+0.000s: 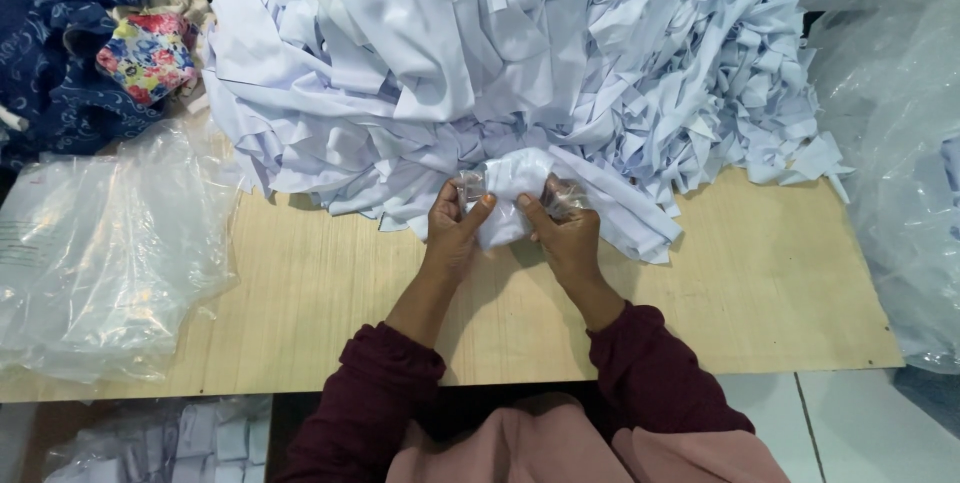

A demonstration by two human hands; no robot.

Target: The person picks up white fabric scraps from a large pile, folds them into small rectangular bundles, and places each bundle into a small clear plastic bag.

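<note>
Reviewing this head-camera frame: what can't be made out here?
- The folded white piece in the left hand and right hand: the fingers cover its edges and hide the small clear wrapper around it.
- White fabric pile: cut off by the top edge.
- Clear plastic bag: runs off the right edge, contents hazy.
- White pieces in the bin under the wooden table: too small and blurred.

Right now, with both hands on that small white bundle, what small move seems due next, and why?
Probably push the white cloth further into the small clear bag. The left hand and right hand pinch it from both sides, thumbs on top, and most of the cloth sits between them, just in front of the big white pile.
</note>
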